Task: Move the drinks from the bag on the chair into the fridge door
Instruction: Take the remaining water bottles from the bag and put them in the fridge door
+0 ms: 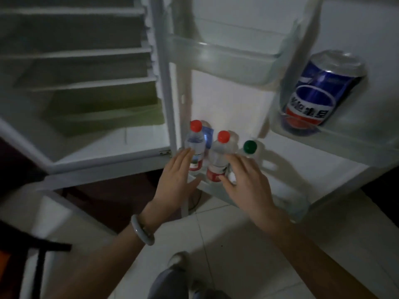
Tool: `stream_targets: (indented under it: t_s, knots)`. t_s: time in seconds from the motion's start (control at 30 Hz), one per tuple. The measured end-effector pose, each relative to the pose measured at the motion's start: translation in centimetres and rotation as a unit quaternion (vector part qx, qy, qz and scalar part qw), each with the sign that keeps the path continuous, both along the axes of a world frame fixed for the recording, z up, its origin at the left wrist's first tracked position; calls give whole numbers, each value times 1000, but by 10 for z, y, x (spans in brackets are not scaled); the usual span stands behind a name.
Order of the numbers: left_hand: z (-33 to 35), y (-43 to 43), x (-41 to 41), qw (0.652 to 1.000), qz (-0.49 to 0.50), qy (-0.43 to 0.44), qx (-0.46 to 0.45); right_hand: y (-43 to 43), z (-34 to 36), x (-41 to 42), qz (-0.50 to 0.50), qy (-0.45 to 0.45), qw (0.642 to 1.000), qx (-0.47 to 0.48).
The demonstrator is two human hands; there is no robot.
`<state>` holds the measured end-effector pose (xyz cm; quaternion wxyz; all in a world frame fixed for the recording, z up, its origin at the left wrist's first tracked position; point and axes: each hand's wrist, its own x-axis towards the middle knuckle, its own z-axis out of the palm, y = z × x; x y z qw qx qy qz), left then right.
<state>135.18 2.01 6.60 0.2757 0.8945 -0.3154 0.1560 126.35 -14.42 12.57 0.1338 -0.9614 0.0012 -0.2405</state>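
Two clear water bottles with red caps, one on the left (195, 145) and one beside it (219, 157), stand in the lower shelf (265, 195) of the open fridge door. A green-capped bottle (249, 147) stands just right of them. A blue, red and white soda can (319, 91) sits tilted in the middle door shelf at the right. My left hand (178, 178) is open with its fingers by the left bottle. My right hand (244, 182) is open too, its fingers spread against the second bottle. Neither hand grips anything.
The fridge compartment (86, 83) stands open on the left with bare shelves and a greenish drawer. An upper clear door shelf (226, 55) holds nothing. A dark chair frame (41, 251) is at the lower left. White floor tiles and my shoe lie below.
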Motion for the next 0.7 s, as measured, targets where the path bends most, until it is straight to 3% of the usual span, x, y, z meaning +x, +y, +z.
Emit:
stream_targets:
  t_s: [0.13, 0.3, 0.53, 0.7]
  knots:
    - [6, 61, -18, 990, 97, -50, 86, 45, -14, 21, 112, 39, 993, -13]
    - [3, 152, -55, 961, 230, -37, 149, 131, -26, 42, 252, 81, 963, -51]
    - [-4, 281, -115, 881, 428, 59, 194, 275, -33, 57, 457, 74, 879, -111]
    - [-14, 381, -148, 834, 505, 100, 200, 392, -38, 57, 543, 50, 830, -117]
